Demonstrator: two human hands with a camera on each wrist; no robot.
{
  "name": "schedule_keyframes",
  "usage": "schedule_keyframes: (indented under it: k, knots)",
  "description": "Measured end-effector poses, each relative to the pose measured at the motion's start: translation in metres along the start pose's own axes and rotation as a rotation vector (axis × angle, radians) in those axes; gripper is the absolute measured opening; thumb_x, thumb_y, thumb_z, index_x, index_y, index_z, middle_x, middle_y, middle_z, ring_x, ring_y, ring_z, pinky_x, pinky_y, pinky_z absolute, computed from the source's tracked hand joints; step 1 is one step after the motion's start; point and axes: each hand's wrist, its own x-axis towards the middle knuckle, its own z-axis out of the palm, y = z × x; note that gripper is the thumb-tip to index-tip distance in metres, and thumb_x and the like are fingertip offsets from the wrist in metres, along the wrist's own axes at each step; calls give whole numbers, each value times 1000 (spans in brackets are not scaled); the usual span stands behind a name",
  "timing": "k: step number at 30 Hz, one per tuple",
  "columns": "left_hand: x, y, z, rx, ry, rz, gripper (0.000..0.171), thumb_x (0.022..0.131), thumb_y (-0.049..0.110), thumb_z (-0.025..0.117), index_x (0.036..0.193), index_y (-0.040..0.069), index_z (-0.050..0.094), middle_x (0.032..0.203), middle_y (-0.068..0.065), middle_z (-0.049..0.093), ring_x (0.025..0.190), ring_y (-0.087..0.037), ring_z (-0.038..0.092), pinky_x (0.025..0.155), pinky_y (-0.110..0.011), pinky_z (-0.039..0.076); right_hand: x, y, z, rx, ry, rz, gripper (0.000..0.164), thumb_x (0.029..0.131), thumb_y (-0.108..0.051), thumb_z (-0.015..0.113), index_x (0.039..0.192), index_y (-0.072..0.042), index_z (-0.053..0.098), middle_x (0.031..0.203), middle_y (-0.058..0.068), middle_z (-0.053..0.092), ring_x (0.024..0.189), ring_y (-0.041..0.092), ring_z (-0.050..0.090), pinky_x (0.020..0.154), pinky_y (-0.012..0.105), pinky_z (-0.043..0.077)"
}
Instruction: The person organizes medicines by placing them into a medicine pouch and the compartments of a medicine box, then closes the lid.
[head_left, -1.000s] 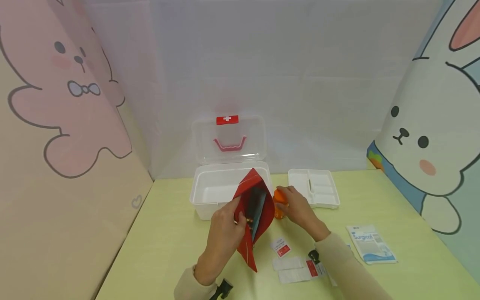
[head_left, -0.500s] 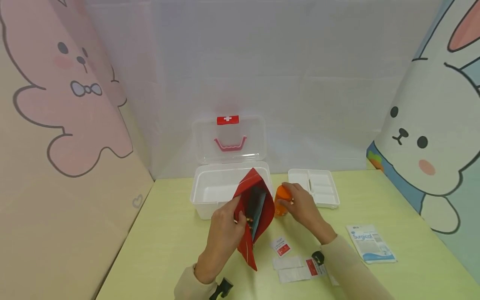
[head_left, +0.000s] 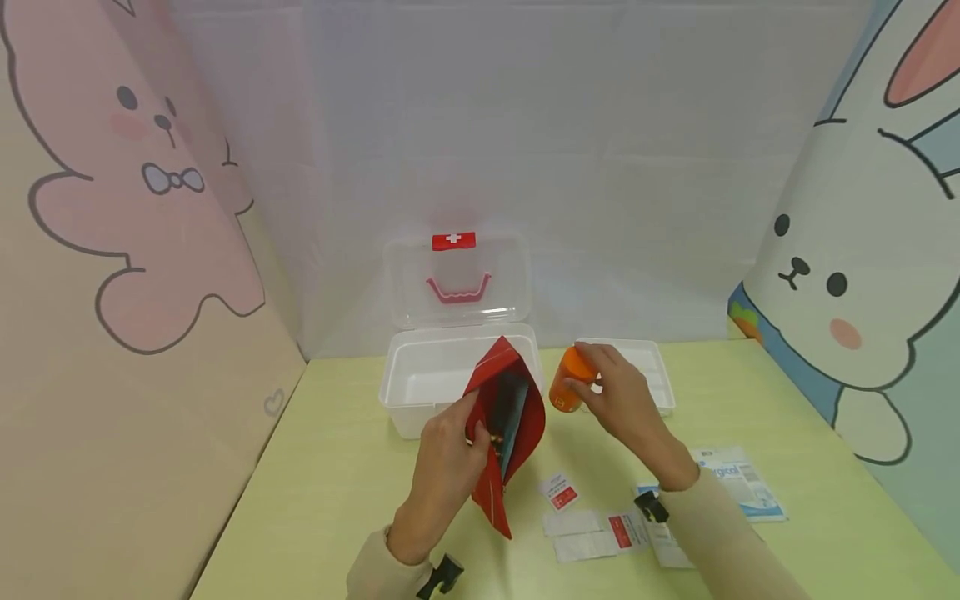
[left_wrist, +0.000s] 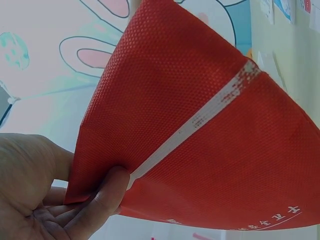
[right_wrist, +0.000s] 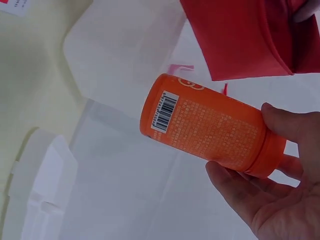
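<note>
My left hand (head_left: pixel 448 454) grips the edge of a red fabric pouch (head_left: pixel 531 433), whose mouth gapes toward the head camera; something bluish and some small gold bits show inside. In the left wrist view the thumb presses on the pouch's (left_wrist: pixel 200 150) outer face near a white stripe. My right hand (head_left: pixel 626 400) holds an orange bottle (head_left: pixel 567 385) around its cap end, tilted and lifted above the table, just right of the pouch. A barcode and fine print show on the bottle (right_wrist: pixel 205 122) in the right wrist view.
Behind the pouch stands a white first-aid box (head_left: pixel 420 371) with its clear lid (head_left: pixel 457 283) raised. A white divided tray (head_left: pixel 651 371) lies at the back right. Near the front are small packets (head_left: pixel 558 492), white strips (head_left: pixel 585 546) and a surgical packet (head_left: pixel 750 487), partly behind the right sleeve.
My right hand has raised the orange bottle off the table, moving it slightly right and tilting it. The left hand and the pouch stay nearly in place.
</note>
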Motion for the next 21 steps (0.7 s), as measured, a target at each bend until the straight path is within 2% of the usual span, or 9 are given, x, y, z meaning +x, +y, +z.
schedule_keyframes:
  k: [12, 21]
  knots:
    - [1, -1, 1, 0, -6, -9, 35, 85, -2, 66, 120, 4, 64, 110, -12, 73, 95, -24, 72, 81, -37, 60, -3, -31, -38, 54, 186, -115, 54, 79, -9, 81, 127, -3, 58, 117, 14, 63, 99, 29, 65, 70, 40, 60]
    - [1, 1, 2, 0, -13, -26, 35, 85, -1, 67, 120, 5, 64, 109, -10, 73, 92, -23, 72, 79, -35, 60, -13, -57, -51, 119, 219, -139, 54, 78, -6, 81, 127, -4, 58, 122, 9, 64, 104, 23, 64, 72, 36, 60]
